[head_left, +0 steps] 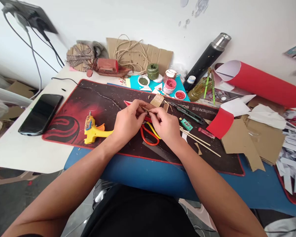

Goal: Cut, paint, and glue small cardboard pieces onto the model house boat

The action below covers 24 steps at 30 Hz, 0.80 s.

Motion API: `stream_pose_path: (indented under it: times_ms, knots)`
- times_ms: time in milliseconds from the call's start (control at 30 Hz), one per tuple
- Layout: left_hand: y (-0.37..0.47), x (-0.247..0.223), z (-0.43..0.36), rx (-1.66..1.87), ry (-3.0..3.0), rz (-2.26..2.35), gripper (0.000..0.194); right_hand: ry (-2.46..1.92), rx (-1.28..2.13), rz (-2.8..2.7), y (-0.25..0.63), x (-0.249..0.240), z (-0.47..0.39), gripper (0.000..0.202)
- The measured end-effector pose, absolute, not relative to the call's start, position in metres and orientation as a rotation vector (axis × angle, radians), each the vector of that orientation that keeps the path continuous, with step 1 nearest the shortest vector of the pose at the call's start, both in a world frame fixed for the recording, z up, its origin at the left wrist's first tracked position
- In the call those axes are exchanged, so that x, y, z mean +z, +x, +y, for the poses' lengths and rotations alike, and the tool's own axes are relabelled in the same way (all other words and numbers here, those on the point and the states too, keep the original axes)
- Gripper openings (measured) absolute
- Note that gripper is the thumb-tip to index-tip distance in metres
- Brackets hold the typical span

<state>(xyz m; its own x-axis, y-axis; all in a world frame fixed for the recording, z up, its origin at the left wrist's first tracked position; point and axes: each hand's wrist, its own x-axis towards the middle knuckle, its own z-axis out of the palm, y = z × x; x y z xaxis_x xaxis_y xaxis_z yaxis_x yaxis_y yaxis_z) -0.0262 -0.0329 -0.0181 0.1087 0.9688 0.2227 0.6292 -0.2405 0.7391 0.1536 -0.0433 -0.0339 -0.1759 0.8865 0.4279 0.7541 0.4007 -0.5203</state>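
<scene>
Over the middle of the dark desk mat, my left hand [129,120] and my right hand [166,125] meet fingertip to fingertip. Both pinch a small brownish piece [146,110], mostly hidden by the fingers. A red pointed piece [127,103] shows behind my left fingers. Just below the hands lie scissors with red and yellow handles [150,140]. To the left, a yellow glue gun [92,130] rests on the mat. A cardboard scrap [157,100] and a dark green cutter [187,112] lie beyond my right hand.
A phone [40,114] is at the left. Open paint jars [169,86] and a model boat [108,68] stand behind the mat [108,91]. Thin sticks [202,141], a black flask [202,62], rolled red paper [266,82] and cardboard [241,141] are at the right.
</scene>
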Motion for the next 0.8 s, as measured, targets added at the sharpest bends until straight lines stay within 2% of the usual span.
stream_pose_path:
  times_ms: [367,533,800]
  knots:
    - [-0.035,-0.015,-0.030,1.144,1.806,1.471,0.026,-1.443,0.394,-1.801,0.158,-0.027,-0.037,0.013]
    - [-0.043,0.001,-0.029,1.234,1.749,1.468,0.023,-1.474,0.526,-1.715,0.160,-0.031,-0.034,0.016]
    - [-0.060,0.031,-0.034,1.135,1.806,1.570,0.016,-1.479,0.653,-1.594,0.162,-0.033,-0.031,0.014]
